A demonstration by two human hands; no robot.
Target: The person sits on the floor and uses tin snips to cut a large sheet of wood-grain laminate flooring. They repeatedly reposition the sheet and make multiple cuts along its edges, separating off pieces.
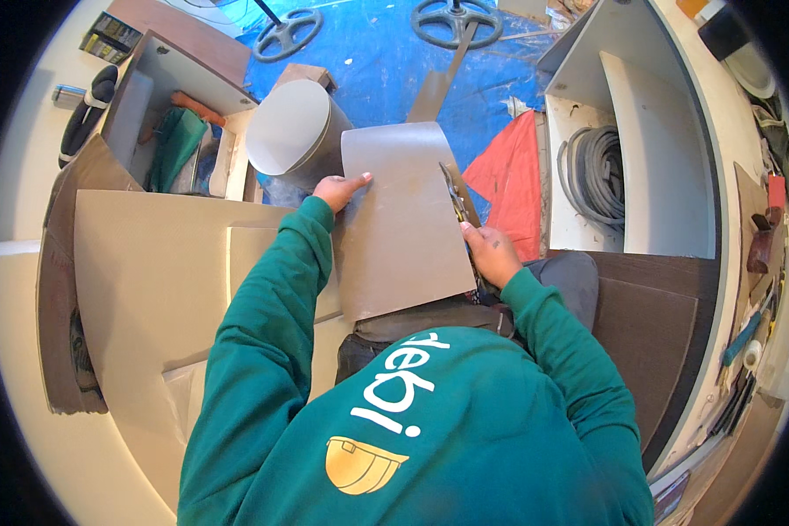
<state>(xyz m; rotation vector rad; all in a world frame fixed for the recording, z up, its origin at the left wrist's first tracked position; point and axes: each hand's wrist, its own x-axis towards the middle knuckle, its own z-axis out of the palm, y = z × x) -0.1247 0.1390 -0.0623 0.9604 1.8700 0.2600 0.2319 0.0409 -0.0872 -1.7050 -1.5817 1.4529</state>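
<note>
A grey-brown flexible sheet (399, 228) with a curled far edge lies over my lap in the head view. My left hand (340, 189) grips its left edge, thumb on top. My right hand (491, 252) is closed on metal scissors or shears (458, 200) at the sheet's right side; their blades point away from me along that side, and the handles are mostly hidden by my fingers and the sheet. Just beyond my left hand stands a pale grey cylinder (289, 123), apparently of similar sheet material.
Beige boards (149, 280) lie left, below an open cabinet (188, 88) holding cloth. An open white cabinet (671, 158) on the right holds coiled hose (592, 175). Wheel-shaped stands (285, 35) and a red sheet (508, 175) rest on blue tarp. Tools (743, 342) line the right edge.
</note>
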